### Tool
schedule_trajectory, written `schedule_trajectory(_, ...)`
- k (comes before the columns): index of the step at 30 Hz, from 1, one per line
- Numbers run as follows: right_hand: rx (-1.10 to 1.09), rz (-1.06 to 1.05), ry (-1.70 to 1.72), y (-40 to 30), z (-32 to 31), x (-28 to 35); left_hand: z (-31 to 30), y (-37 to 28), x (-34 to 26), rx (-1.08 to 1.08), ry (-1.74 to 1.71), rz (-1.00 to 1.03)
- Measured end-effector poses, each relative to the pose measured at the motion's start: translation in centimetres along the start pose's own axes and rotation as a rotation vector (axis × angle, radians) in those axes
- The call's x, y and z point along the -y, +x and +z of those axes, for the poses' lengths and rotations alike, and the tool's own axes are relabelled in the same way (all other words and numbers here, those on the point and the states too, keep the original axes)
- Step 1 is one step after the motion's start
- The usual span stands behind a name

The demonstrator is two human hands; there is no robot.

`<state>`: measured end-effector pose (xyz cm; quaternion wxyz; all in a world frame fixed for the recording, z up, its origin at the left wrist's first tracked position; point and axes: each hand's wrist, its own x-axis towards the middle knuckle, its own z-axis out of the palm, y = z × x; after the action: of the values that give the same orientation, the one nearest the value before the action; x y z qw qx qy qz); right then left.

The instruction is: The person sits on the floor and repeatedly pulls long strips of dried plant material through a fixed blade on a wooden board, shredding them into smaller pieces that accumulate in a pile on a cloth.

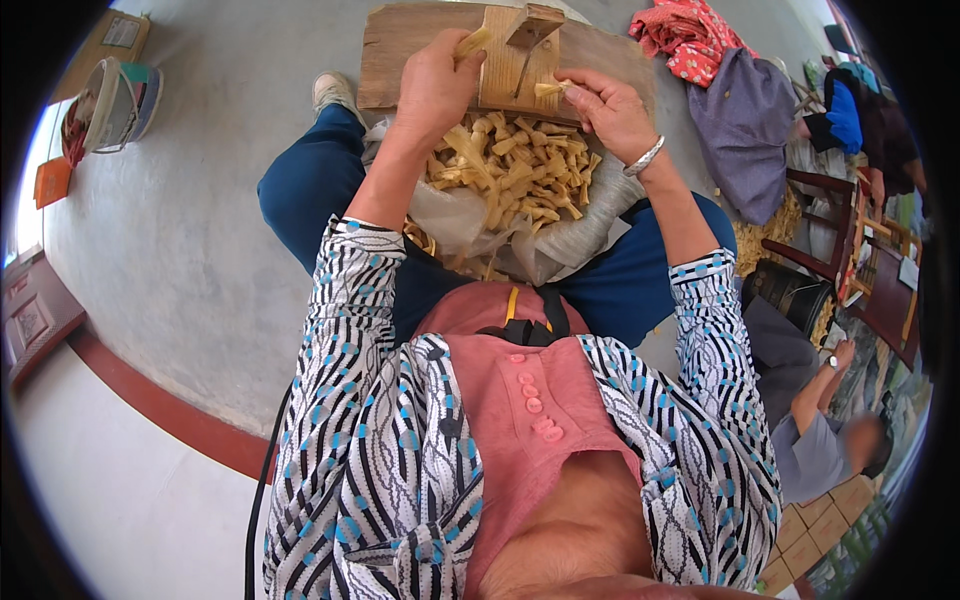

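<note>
My left hand (442, 79) is over the left half of a wooden board (409, 34), with a pale yellow dried strip (472, 43) pinched between thumb and fingers. Near the board's right front edge, my right hand (611, 112) pinches a short piece of the same material (551, 89). Between the hands, a wooden block (535, 24) stands on the board, and a thin metal rod (523, 71) slants from it. Below the board, an open plastic sack (600, 225) between my legs holds many knotted yellow pieces (525, 161).
A bucket (124, 105) stands on the floor at left. Purple-grey cloth (742, 135) and red patterned cloth (686, 45) lie at right, near a wooden chair (814, 217) and a pile of yellow pieces (765, 236). Other people sit at the far right, beyond a dark container (787, 296).
</note>
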<state>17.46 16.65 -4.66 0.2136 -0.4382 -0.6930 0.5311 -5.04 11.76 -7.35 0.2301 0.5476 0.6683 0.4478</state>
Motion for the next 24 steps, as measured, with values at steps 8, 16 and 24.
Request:
schedule_trajectory(8,0.139,0.045,0.058,-2.3,-0.1,2.9,-0.9,-1.4,-4.3,0.344,-0.527,-0.201)
schedule_trajectory(16,0.084,-0.318,-0.233,-2.5,-0.3,5.5,-3.1,-2.6,-8.8,0.477,-0.502,-0.179)
schedule_trajectory(24,0.001,-0.364,-0.047,-3.2,-0.7,6.4,-4.3,-2.5,-7.6,0.600,-0.662,-0.326)
